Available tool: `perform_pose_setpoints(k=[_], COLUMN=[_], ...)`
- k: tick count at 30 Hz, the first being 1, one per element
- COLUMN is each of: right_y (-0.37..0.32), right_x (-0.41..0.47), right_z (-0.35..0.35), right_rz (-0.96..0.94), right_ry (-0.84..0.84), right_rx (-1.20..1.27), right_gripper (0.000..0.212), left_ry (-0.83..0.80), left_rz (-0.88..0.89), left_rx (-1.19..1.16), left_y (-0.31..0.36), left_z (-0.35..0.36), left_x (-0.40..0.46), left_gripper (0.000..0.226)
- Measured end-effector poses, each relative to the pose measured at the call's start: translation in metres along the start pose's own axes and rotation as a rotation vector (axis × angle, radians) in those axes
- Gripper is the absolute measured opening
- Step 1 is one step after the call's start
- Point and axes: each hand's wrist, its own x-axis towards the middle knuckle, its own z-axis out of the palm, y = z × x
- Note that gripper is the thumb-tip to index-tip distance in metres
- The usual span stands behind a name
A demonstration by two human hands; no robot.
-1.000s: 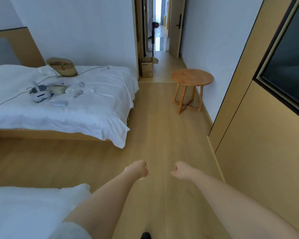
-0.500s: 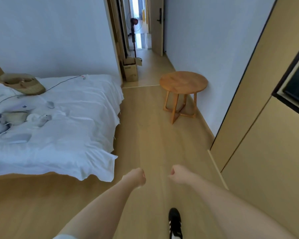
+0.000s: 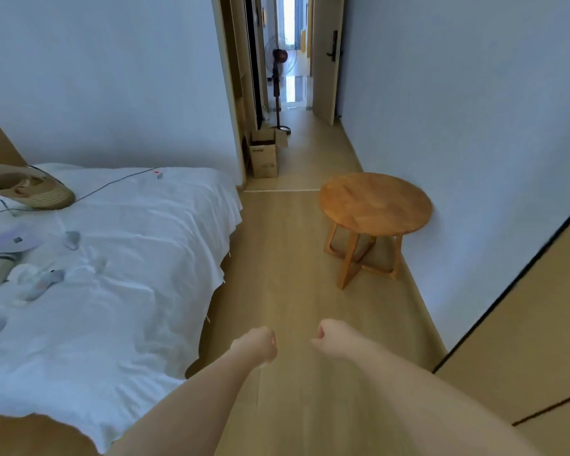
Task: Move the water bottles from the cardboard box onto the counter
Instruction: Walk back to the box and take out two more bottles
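Over the wooden floor, left hand (image 3: 256,343) and right hand (image 3: 330,335) — fingers curled, empty — cardboard box (image 3: 263,153) far ahead.

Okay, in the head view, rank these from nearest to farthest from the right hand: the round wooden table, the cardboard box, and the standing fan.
Measured from the right hand:
1. Round wooden table, ahead and slightly right, against the wall.
2. Cardboard box, farther ahead on the floor by the doorway, left of the passage.
3. Standing fan, farthest, down the hallway behind the box.
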Motion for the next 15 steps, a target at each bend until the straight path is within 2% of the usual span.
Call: perform_pose_setpoints(k=[8,15], right_y=[-0.011,-0.046], right_x=[0.177,0.318], right_z=[-0.1,-0.203], right_rz=[-0.032,-0.034], right_ry=[0.018,0.039], right_rx=[0.01,0.011], right_gripper=[0.034,0.027], left_ry=[0.001,0.06], left_rz=[-0.02,-0.041], left_rx=[-0.031,-0.053], left_y=[0.009,0.01], left_z=[-0.092,-0.217], left_x=[0.176,0.326], left_gripper=[0.03,0.021])
